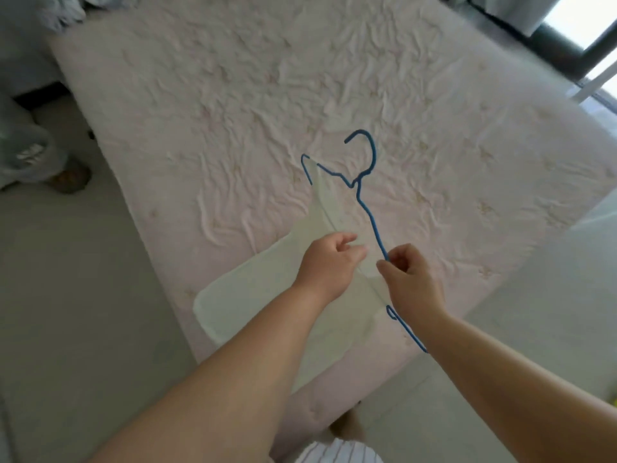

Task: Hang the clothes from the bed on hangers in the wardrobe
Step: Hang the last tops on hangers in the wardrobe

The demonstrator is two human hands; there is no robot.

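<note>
Pale, almost see-through cloth (267, 295) is hanging on a blue wire hanger (370, 215), which both hands are holding up over the near end of the bed (233, 105). The right hand (409, 279) is pinching the hanger's sloping wire between curled fingers and thumb, and the wire is running on from that grip both ways: up and away to the hook beyond the fingertips, and down past the wrist, where a small blue loop is showing beside the forearm. The left hand (329, 264) is sitting just beside the right one, not touching it, with its fingers curled onto the upper edge of the garment near the hanger's far shoulder; how firmly it is gripping the thin fabric is hard to tell through the blur. From the left hand the cloth is spreading down and to the left under the left forearm, its rounded lower end lying over the edge of the mattress. Beyond both hands the bed's wrinkled pinkish cover is stretching away. Past the left arm a light floor (73, 295) is showing, with grey bedding or fabric (23, 145) bunched at the far left. Beyond the right hand, at the far side of the bed, a dark window frame (554, 51) is letting in bright light. Below the arms, striped clothing (337, 452) on the person is just showing.
</note>
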